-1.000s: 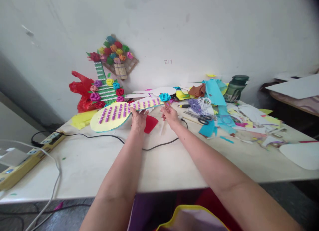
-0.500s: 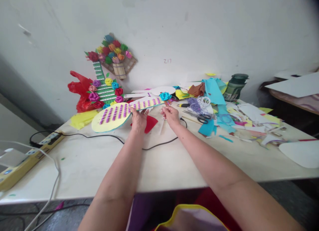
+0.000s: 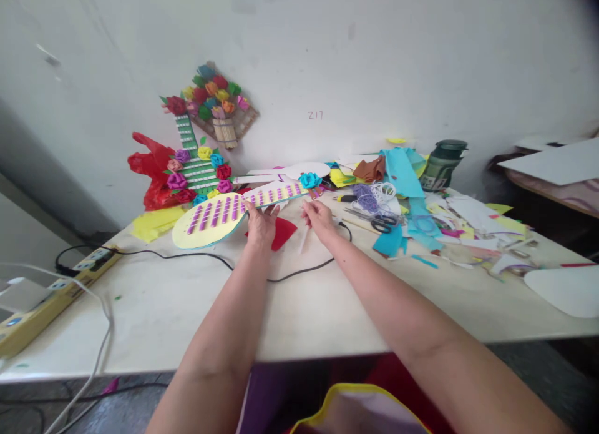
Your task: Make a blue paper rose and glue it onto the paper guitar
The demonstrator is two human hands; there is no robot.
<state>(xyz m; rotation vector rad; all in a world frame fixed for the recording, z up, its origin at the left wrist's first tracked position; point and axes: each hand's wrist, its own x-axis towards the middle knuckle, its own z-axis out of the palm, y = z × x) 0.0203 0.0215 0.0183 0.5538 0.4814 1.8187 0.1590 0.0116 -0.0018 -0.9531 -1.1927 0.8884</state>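
My left hand [image 3: 262, 225] is closed on a yellow guitar-shaped craft piece [image 3: 194, 232], gripping it where the rounded body meets the narrow neck. Rows of purple strips cover its face, and a blue paper flower [image 3: 310, 180] sits at the end of the neck. Just below that flower, my right hand [image 3: 320, 218] has its fingers pinched together. Whatever lies between those fingertips is too small to make out. A pale, thin stick [image 3: 304, 240] shows under the right hand. Red paper [image 3: 283, 233] lies beside the left hand.
A black cable [image 3: 187, 256] crosses the table from a yellow power strip [image 3: 60, 296]. Scissors [image 3: 384, 223], yarn [image 3: 369, 198], paper scraps and a green bottle [image 3: 443, 165] are on the right. A green flowered guitar craft [image 3: 199, 172] leans against the wall.
The right hand's fingers have shifted slightly just below the blue flower. The left hand and the guitar-shaped piece stay almost in place.
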